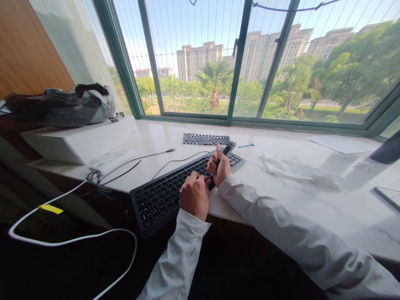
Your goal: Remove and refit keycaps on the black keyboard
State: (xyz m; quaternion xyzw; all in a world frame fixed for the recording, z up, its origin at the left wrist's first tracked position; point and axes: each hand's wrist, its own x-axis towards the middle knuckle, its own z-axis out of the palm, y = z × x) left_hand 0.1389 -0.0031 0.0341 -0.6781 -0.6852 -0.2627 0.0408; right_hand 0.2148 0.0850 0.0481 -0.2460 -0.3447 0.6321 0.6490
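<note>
A black keyboard [161,198] with its keycaps off lies slanted on the front edge of the sill, its near left corner jutting past it. My right hand [222,168] is wrapped round a black brush [230,146], whose bristles point up and away over the keyboard's right part. Over the middle of the keyboard, my left hand [194,193] is closed, with thumb and fingertips bent together beside the right hand. Something dark sits at those fingertips; whether it is the brush's lower end is hidden. Behind the keyboard, rows of black keycaps [204,138] are laid out.
A small blue tool [246,145] lies right of the keycaps. Crumpled clear plastic [296,171] and a paper sheet [342,143] are on the right, a phone-like slab [387,196] at the edge. Left stand a white box [84,139], a white power strip [111,161] and loose cables [101,183].
</note>
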